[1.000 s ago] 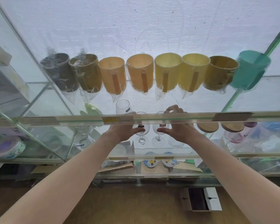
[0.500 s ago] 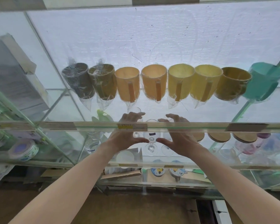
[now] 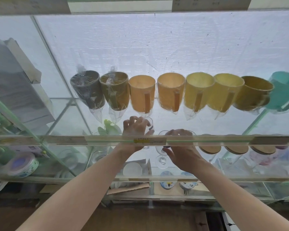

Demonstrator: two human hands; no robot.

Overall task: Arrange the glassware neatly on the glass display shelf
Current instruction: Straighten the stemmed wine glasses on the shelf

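The glass display shelf (image 3: 70, 140) crosses the view with a yellow price label (image 3: 149, 140) on its front edge. Both my arms reach under that edge to the shelf level below. My left hand (image 3: 134, 132) curls its fingers around a tall clear glass (image 3: 150, 124) at the back. My right hand (image 3: 182, 152) closes over a clear wine glass (image 3: 161, 155), fingers on the rim and thumb against the bowl. Its stem and foot show left of my palm. A second wine glass is hidden behind my right hand.
Several plastic-wrapped mugs (image 3: 171, 92), from brown to yellow, line the shelf above, ending in a teal mug (image 3: 285, 90). Wooden-lidded jars (image 3: 235, 149) stand to the right, small clear glasses (image 3: 98, 154) and a patterned bowl (image 3: 22, 165) to the left, and a cardboard box (image 3: 13, 85) at upper left.
The view has tilted upward. My left hand moved back and wrapped around the tall glass. My right hand closed in on the wine glasses and now covers one of them.
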